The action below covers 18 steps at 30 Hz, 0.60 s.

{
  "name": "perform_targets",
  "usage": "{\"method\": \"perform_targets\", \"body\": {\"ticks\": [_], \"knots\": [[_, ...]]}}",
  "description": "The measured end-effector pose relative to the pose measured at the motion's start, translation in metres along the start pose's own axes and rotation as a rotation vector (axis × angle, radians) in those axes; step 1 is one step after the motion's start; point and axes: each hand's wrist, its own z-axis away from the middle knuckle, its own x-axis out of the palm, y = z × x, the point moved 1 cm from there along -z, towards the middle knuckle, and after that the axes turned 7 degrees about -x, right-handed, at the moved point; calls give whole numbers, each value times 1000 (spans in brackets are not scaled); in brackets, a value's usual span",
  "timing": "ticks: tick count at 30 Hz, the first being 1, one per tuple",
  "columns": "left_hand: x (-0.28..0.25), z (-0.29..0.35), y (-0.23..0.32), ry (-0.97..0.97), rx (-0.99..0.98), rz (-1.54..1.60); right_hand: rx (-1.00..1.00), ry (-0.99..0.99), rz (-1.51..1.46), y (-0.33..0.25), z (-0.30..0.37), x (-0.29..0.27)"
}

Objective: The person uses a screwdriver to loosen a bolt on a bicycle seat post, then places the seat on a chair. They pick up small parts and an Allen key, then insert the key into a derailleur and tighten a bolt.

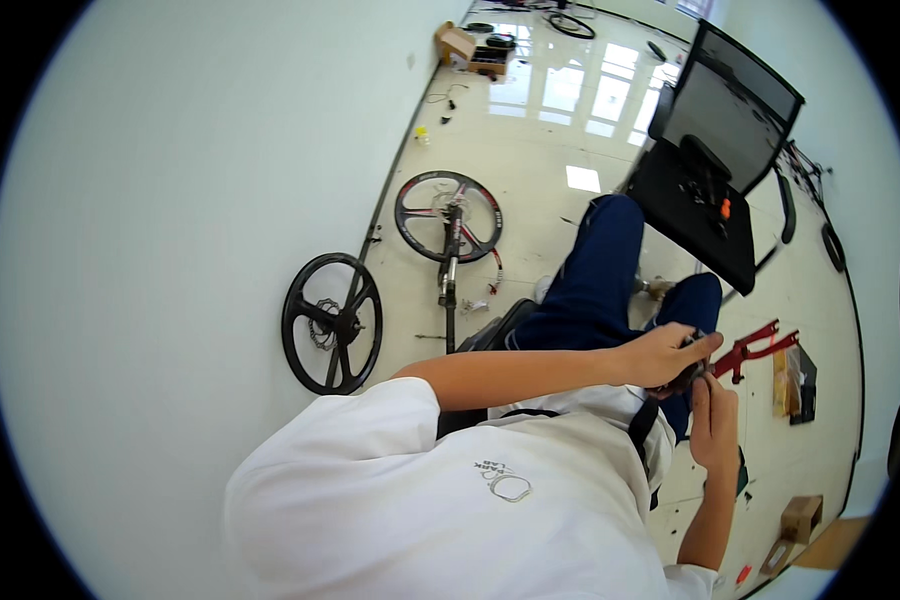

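Note:
In front of my lap, my left hand (665,357) is closed around a small dark part (688,378), its thumb lying across the top. My right hand (714,420) comes up from below, with bent fingers pinching at the lower side of the same part. Most of that part is hidden by the fingers, so its kind is unclear. Just beyond the hands, a red forked bicycle frame piece (755,350) sticks out to the right; whether it joins the dark part cannot be seen.
A black mesh office chair (715,170) with small tools on its seat stands ahead. On the left are a black three-spoke wheel (345,325) against the wall and another wheel (448,215) with a fork. Cardboard boxes (802,518) lie at lower right.

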Motion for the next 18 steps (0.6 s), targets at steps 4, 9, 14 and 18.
{"method": "perform_targets", "body": {"ticks": [4,9,14,18], "knots": [[-7,1,-3,-199,-350,-13,-44,-354,342,-13,-5,-18],[-6,6,2,-165,-312,105,-45,-203,216,-5,-2,-24],[-10,1,4,107,264,160,626,-41,-1575,-6,0,-3],[-5,5,9,156,454,0,659,-48,-1647,-15,-10,-4]]}}
